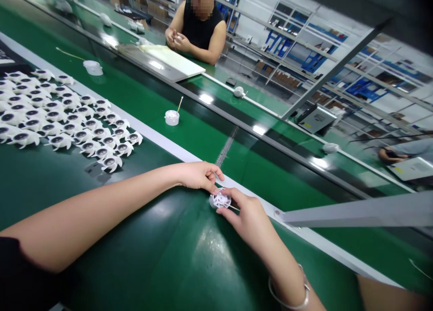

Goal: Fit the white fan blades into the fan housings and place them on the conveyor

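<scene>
A small round white fan [219, 200], its blades seated inside a ring-shaped housing, is held just above the green work surface. My right hand [248, 211] grips it from the right, thumb on the near side and fingers on the far side. A thin pale wire sticks out under that palm. From the left, my left hand [199, 175] reaches over with its thumb at the fan's upper edge. Its other fingers are curved and apart from the thumb. Many loose white fan impellers [67, 117] with dark centres lie in rows to the left.
On the green conveyor belt [203, 130] beyond sit a white fan housing [172, 117] with a wire and another white housing [93, 67]. A grey metal post [348, 210] slants in at right. Across the line, a person [199, 31] handles a small part.
</scene>
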Motion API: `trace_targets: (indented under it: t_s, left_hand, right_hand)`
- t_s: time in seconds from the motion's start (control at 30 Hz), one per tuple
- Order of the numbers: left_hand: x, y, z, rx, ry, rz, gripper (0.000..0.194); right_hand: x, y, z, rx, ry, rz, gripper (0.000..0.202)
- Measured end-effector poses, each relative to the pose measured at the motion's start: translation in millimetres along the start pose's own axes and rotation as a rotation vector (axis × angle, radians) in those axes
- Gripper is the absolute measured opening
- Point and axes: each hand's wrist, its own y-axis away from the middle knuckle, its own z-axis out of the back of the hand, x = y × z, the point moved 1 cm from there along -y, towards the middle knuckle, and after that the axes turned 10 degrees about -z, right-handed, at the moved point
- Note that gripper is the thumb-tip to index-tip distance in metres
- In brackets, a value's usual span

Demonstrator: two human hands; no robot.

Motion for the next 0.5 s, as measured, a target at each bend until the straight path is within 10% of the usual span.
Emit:
trace_targets:
  t_s: [0.23, 0.5]
  left_hand:
    - [-10.4, 7.4, -2.5, -0.094, -0.127, -0.08, 0.054]
    - [0.5, 7.4, 11.7, -0.152, -0.218, 0.031, 0.059]
  right_hand:
    - [6.5, 2.4, 8.2, -0.098, -0.013, 0.031, 0.035]
    - [-14.2, -30.2, 64.7, -0.512, 0.026, -0.389, 0.04]
